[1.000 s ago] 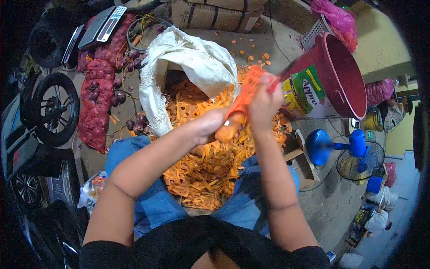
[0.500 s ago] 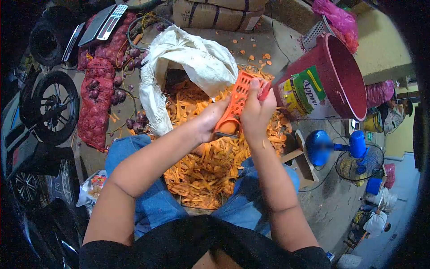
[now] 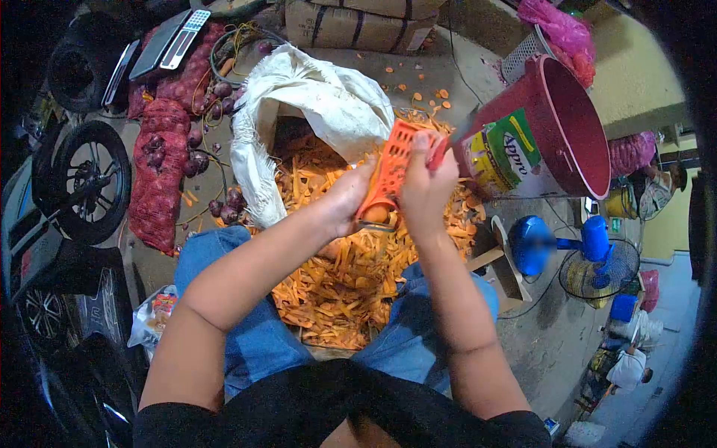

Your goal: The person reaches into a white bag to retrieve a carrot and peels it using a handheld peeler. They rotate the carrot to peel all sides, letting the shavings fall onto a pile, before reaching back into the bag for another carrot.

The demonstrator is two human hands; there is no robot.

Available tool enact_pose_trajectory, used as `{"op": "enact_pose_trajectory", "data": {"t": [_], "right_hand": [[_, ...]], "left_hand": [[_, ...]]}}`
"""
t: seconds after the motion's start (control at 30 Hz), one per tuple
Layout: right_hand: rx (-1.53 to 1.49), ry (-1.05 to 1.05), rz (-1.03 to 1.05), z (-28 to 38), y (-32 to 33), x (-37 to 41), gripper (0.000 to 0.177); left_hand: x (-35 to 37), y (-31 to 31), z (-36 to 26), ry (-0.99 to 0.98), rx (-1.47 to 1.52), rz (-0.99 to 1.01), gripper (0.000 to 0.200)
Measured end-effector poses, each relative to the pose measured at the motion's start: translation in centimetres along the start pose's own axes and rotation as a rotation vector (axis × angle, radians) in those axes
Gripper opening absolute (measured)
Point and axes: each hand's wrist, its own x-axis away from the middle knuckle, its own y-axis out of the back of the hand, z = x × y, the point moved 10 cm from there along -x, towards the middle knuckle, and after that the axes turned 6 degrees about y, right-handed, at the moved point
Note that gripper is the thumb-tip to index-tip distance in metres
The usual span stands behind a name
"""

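While carrot peelings [image 3: 336, 287] are lying heaped between the knees [image 3: 216, 250], the left hand [image 3: 345, 200] is clasping a carrot [image 3: 377, 215] and the right hand [image 3: 426, 187] is gripping an orange slicer [image 3: 392, 160] against it, before a white sack [image 3: 321, 97].

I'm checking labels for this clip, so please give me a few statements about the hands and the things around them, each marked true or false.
1. The right hand grips an orange slotted tool. True.
2. The left hand holds a potato. False: it holds a carrot, under the tool.
3. Orange peelings lie heaped between the person's knees. True.
4. The sack behind the heap is blue. False: the sack is white.
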Motion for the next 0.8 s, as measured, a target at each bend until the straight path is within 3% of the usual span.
{"op": "enact_pose_trajectory", "data": {"t": [0.17,0.23,0.27,0.33,0.5,0.57,0.63,0.7,0.77,0.8], "right_hand": [[0.036,0.020,-0.099,-2.5,1.3,-1.6,0.021],[0.115,0.011,-0.313,-6.7,5.5,-3.7,0.020],[0.115,0.009,-0.317,-6.8,6.4,-4.2,0.020],[0.104,-0.294,-0.454,-8.6,8.8,-3.9,0.018],[-0.148,-0.108,-0.274,-3.1,4.2,-1.8,0.017],[-0.107,-0.120,-0.023,-1.5,0.6,-0.1,0.017],[-0.057,-0.081,-0.028,-1.6,0.4,0.0,0.017],[-0.007,-0.043,-0.035,-2.2,0.6,-0.8,0.017],[0.050,0.003,-0.280,-3.5,4.7,-3.1,0.018],[0.049,0.003,-0.283,-4.5,5.9,-4.0,0.018]], "left_hand": [[1.9,-1.3,0.4,0.099,-0.229,-0.019,0.039],[2.5,-1.2,1.5,0.176,-0.409,-0.096,0.040],[2.2,-1.5,2.1,0.172,-0.354,-0.026,0.041],[2.2,-1.5,2.1,0.183,-0.282,0.008,0.041],[0.8,-0.4,1.3,0.123,-0.071,0.068,0.037],[0.8,-1.1,1.2,0.102,-0.048,0.095,0.035],[1.8,-1.0,0.2,0.062,-0.100,-0.086,0.035],[2.4,-1.3,1.0,0.092,-0.163,-0.082,0.035],[2.4,-2.1,2.0,0.124,-0.237,-0.009,0.036],[2.4,-2.3,2.3,0.139,-0.276,0.025,0.036]]}}
